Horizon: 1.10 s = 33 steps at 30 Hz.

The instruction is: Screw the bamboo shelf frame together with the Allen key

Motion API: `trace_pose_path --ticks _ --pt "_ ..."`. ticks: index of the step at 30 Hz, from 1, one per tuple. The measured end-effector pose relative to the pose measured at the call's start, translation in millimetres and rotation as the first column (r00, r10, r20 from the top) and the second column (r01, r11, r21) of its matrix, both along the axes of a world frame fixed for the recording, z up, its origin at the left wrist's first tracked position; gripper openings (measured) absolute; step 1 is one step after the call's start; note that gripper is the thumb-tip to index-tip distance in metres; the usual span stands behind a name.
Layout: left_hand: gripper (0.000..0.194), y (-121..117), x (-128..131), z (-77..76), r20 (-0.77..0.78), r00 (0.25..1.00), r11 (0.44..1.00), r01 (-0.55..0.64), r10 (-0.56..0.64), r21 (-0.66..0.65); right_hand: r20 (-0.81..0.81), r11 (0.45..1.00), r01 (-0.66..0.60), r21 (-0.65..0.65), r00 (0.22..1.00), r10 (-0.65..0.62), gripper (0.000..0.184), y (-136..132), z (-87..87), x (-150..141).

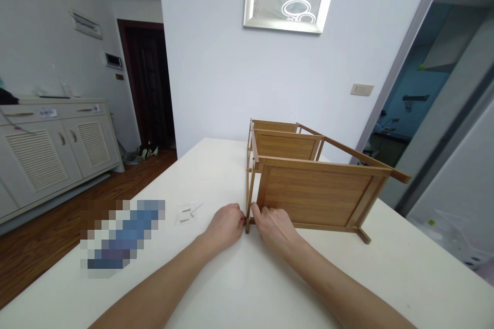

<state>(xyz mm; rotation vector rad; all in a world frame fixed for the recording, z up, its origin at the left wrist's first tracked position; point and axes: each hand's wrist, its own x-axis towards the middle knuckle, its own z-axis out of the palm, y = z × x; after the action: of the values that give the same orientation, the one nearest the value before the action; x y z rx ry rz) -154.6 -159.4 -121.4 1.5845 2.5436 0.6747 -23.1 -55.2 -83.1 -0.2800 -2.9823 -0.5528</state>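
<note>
A brown wooden shelf rack (pixel 316 195) lies on its side on the white table (pixel 216 293), one panel facing me. At its near left corner, my left hand (pixel 227 223) is closed in a pinch against the outer side of the leg. Whatever its fingertips hold is too small and hidden to make out. My right hand (pixel 276 223) grips the rack from the inner side of that same corner, its thumb up by the leg and its fingers curled at the panel's edge. Left of my hands, a small clear plastic bag (pixel 186 214) lies with a few screws on it.
A pixelated blue item (pixel 127 236) lies toward the table's left edge. The white wall (pixel 216 61) stands behind the table. A white cabinet (pixel 57 144) is at the far left, and a doorway (pixel 409 87) opens on the right.
</note>
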Motion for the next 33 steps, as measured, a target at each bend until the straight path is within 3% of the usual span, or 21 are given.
trace_pose_path --ticks 5,14,20,25,33 --pt "0.021 4 -1 -2.4 0.009 0.999 0.999 -0.034 0.034 -0.006 -0.003 1.0 -0.004 -0.003 1.0 0.004 0.023 1 -1.1 -1" --pt "0.01 10 -9 -6.4 0.167 0.983 0.997 -0.079 0.081 -0.019 0.001 1.0 -0.009 0.0 1.0 0.009 0.021 1 -0.3 0" --pt "0.026 5 -8 0.8 0.137 0.989 0.998 -0.064 0.063 -0.002 -0.015 1.0 -0.016 0.013 1.0 0.016 0.024 0 -1.3 0" --pt "0.024 4 -6 -0.3 0.096 0.992 0.997 -0.078 0.079 -0.009 -0.032 1.0 -0.016 0.027 0.999 0.017 0.022 1 -2.4 0" --pt "0.02 7 -5 -3.8 0.098 0.991 0.996 -0.093 0.092 0.014 -0.131 0.994 0.015 0.112 0.991 0.0 0.046 7 8.2 7"
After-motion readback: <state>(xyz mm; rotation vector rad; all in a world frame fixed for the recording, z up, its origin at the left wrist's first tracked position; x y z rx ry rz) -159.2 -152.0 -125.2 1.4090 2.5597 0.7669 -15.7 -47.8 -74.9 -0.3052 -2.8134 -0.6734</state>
